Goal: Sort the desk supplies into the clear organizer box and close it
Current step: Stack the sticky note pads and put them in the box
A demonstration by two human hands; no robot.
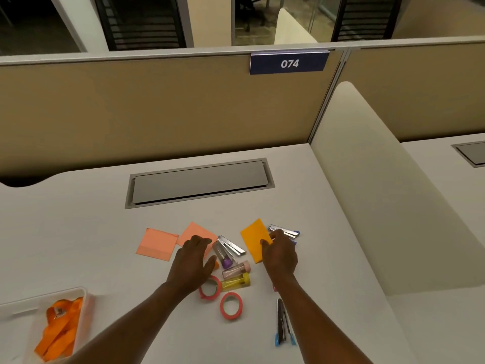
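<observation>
Desk supplies lie scattered on the white desk. My left hand hovers with fingers spread over a pink sticky note, beside a silver stapler. My right hand rests on an orange sticky note, its fingertips at a purple-tipped stapler; whether it grips is hidden. Between the hands are three small capped tubes: purple, pink and yellow. Two pink tape rings lie nearer to me. The clear organizer box stands open at lower left, holding an orange lanyard.
Another pink sticky note lies left of my left hand. A blue stapler lies near my right forearm. A grey cable hatch is set into the desk behind the supplies. A tan partition and a white divider bound the desk.
</observation>
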